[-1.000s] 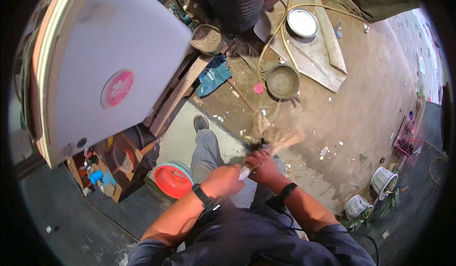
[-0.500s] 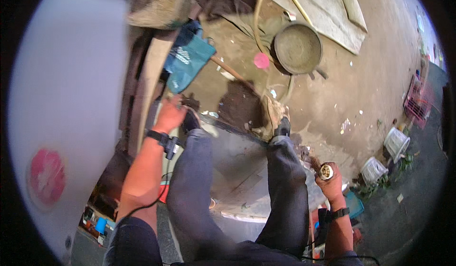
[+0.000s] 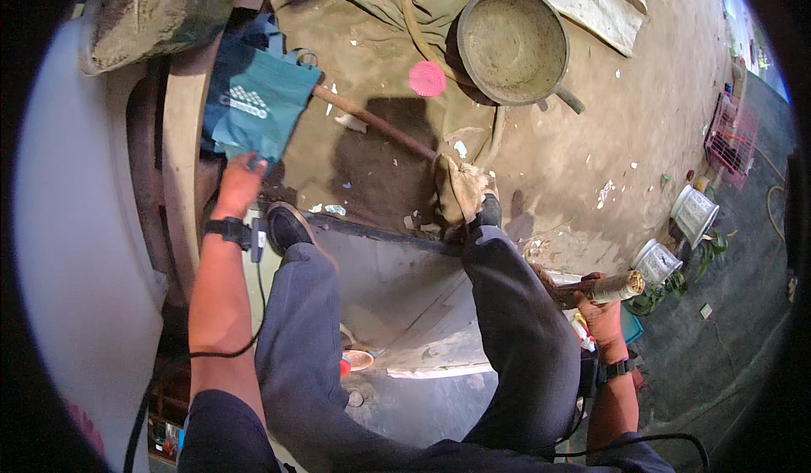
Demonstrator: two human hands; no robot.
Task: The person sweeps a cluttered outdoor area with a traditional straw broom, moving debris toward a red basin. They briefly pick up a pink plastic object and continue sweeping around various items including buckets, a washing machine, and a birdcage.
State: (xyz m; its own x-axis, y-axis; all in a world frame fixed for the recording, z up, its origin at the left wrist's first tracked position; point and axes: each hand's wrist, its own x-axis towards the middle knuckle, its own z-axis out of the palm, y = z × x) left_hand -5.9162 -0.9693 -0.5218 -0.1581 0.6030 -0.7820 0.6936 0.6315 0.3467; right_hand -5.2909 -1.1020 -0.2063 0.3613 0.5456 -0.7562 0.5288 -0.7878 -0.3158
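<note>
My left hand (image 3: 238, 187) reaches to the lower edge of a teal tote bag (image 3: 269, 93), its fingertips against the fabric. Those fingers are slightly smeared, so whether they grip the bag is unclear. The bag lies on the ground with its handles at the far end. On the right side, my right hand (image 3: 601, 308) is closed round the bound handle of a short hand broom (image 3: 621, 287). The handle's end points right, and brown bristles extend left beside my right knee. A wooden stick (image 3: 376, 124) runs from the bag toward my right foot.
A shallow pan (image 3: 514, 46) and a pink disc (image 3: 427, 78) lie ahead, near a yellowish hose (image 3: 411, 17). Tan crumpled material (image 3: 460, 190) sits by my right foot. White pots (image 3: 694, 215) and a pink crate (image 3: 732, 139) stand right; a wooden beam (image 3: 187, 135) borders the left.
The view has shifted and come closer to the ground. My left hand has moved up to the bag's edge. My right hand has turned the broom's handle end toward the right.
</note>
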